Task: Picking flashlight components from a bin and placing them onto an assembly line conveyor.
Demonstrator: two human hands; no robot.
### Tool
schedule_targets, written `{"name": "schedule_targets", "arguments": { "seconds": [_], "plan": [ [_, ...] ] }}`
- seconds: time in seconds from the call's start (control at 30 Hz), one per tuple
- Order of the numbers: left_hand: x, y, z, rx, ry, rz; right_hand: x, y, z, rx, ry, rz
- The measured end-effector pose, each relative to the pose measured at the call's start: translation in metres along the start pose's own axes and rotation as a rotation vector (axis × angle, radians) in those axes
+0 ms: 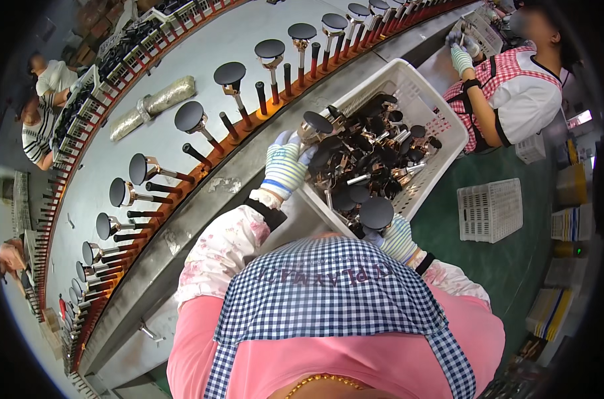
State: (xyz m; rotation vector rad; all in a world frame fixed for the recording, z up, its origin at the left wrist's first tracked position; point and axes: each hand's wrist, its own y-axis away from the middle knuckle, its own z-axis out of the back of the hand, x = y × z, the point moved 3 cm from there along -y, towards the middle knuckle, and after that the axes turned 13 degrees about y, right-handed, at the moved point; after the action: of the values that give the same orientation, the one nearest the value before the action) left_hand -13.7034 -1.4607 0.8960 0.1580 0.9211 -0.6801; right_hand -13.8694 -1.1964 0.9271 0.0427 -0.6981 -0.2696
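Observation:
My left hand (283, 164), in a striped knit glove, is closed on a metal bracket part with a round black disc (317, 122) at the crate's left side. Lower right, my gloved right hand (399, 241) grips another black-disc part (376, 213) over the crate's near end; the disc hides some of its fingers. Between both hands lies a heap of similar black and copper-coloured parts (371, 149), filling much of the white plastic crate (415, 83).
A curved conveyor (256, 110) carries upright pegs, many topped with black-disc parts. On the grey surface beyond lies a wrapped roll (152, 106). A co-worker (508, 93) with gloved hands stands at upper right. Another white crate (490, 209) sits on the green floor. More people are at far left.

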Motion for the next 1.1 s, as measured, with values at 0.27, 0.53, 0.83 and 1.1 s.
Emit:
{"name": "schedule_targets", "arguments": {
  "seconds": [0.27, 0.53, 0.83, 1.1],
  "plan": [
    [-0.01, -0.035, -0.025, -0.019, 0.017, -0.04, -0.033, -0.024, 0.019, -0.03, 0.04, 0.027],
    [-0.017, -0.074, -0.05, -0.071, -0.024, -0.039, -0.068, -0.06, 0.043, 0.059, -0.075, 0.023],
    [0.012, -0.109, -0.119, 0.06, -0.026, 0.081, -0.172, -0.07, 0.011, 0.045, -0.534, -0.208],
    [0.016, -0.139, -0.147, 0.05, -0.044, 0.077, -0.206, -0.126, 0.015, 0.105, -0.201, 0.029]
  ]
}}
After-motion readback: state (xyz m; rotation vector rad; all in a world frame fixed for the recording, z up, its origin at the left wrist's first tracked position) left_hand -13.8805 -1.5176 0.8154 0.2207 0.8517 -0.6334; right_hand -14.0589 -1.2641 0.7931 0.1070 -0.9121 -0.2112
